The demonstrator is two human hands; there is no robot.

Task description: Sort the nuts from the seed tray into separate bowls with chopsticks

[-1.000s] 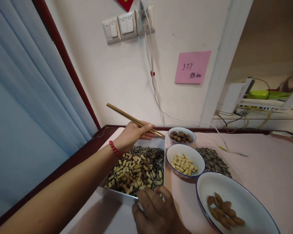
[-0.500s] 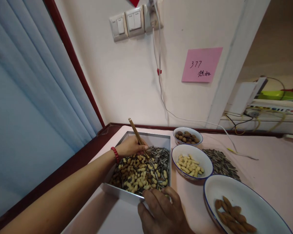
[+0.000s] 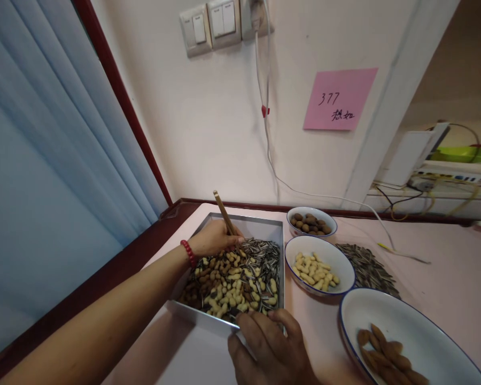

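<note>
My left hand point(image 3: 218, 238), a red bead bracelet point(image 3: 189, 253) at its wrist, is closed round wooden chopsticks point(image 3: 223, 212). The chopsticks lean, with their lower ends down among the nuts and seeds, partly hidden by the fingers. A shallow metal box point(image 3: 204, 318) holds a mix of peanuts in the shell point(image 3: 228, 289) and striped sunflower seeds point(image 3: 266, 256). At the box's near right corner, the fingers of my right hand point(image 3: 268, 345) are curled over the rim.
Right of the box stand a bowl point(image 3: 347, 262) of peanuts, a smaller bowl point(image 3: 332, 216) of round brown nuts and a large bowl point(image 3: 428, 331) of almond-like nuts. A sunflower seed pile point(image 3: 371, 270) lies beside them. A white cable point(image 3: 324, 195) trails onto the table.
The camera view has shifted slightly, so the bowls and the wall note appear farther right. Both hands keep nearly the same places at the box, the chopsticks still in my left hand.
</note>
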